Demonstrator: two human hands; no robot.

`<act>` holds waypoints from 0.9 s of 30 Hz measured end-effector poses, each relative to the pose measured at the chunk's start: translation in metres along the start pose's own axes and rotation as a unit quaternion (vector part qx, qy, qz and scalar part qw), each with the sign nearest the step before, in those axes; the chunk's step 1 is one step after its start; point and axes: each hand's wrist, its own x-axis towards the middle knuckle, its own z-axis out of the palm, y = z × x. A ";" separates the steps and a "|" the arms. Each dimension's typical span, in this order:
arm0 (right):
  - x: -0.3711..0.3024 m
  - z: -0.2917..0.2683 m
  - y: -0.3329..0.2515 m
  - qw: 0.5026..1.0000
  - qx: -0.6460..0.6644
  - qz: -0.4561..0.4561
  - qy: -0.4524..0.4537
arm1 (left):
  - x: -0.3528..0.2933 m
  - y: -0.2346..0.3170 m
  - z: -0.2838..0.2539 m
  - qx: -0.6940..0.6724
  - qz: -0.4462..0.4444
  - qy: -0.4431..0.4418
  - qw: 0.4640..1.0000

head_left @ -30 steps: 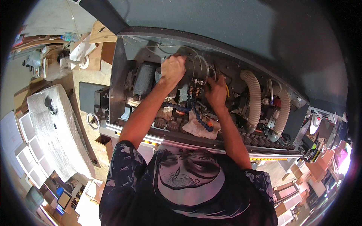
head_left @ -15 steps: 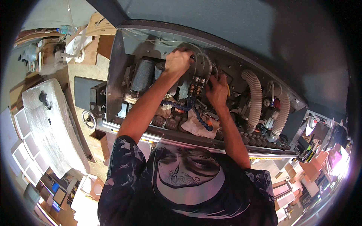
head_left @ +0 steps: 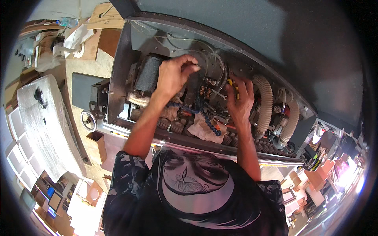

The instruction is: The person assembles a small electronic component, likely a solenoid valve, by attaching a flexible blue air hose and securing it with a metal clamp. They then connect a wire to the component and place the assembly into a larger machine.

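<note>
Inside a grey machine [head_left: 119, 67], left hand [head_left: 172, 77] curls half-open, left of clear tubes [head_left: 223, 65]; right hand [head_left: 243, 99], fingers bent, meets yellow object [head_left: 237, 90], grip unclear.

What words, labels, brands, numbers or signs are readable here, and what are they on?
None can be read.
Dark shirt: a printed picture, no readable words.
Ribbed hose in the machine: no readable marking.
Wrapped bundle at left: no readable label.
Any lettering in the cluttered background is too small or blurred.

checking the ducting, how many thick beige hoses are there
2: one hose just right of the right hand, another hose farther right; others may be hidden.
</note>
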 end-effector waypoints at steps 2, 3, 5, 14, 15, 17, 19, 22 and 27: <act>0.006 -0.002 -0.024 0.995 0.086 0.018 -0.036 | -0.021 0.010 0.005 -0.094 -0.016 0.015 0.995; 0.011 0.006 -0.031 0.994 0.102 -0.036 -0.013 | -0.028 0.021 0.005 -0.116 -0.038 0.011 0.992; 0.013 0.019 -0.042 0.981 0.182 0.034 -0.049 | -0.037 0.024 0.008 -0.125 -0.017 0.029 0.992; 0.021 0.027 -0.050 0.890 0.329 0.238 -0.207 | -0.054 0.020 -0.007 -0.095 -0.003 0.019 0.995; 0.018 0.028 -0.051 0.901 0.293 0.236 -0.215 | -0.057 0.016 -0.004 -0.075 0.004 0.011 0.997; 0.013 0.032 -0.051 0.924 0.227 0.218 -0.216 | -0.061 0.011 -0.005 -0.043 0.012 -0.020 0.999; 0.010 0.037 -0.051 0.946 0.169 0.186 -0.204 | -0.059 0.007 -0.009 -0.017 0.015 -0.065 0.998; 0.023 0.050 -0.046 0.973 0.086 0.130 -0.170 | -0.050 -0.001 -0.006 -0.002 0.032 -0.061 0.998; 0.064 0.078 -0.009 0.984 -0.011 -0.034 -0.173 | -0.017 -0.020 0.006 0.100 0.028 -0.077 0.992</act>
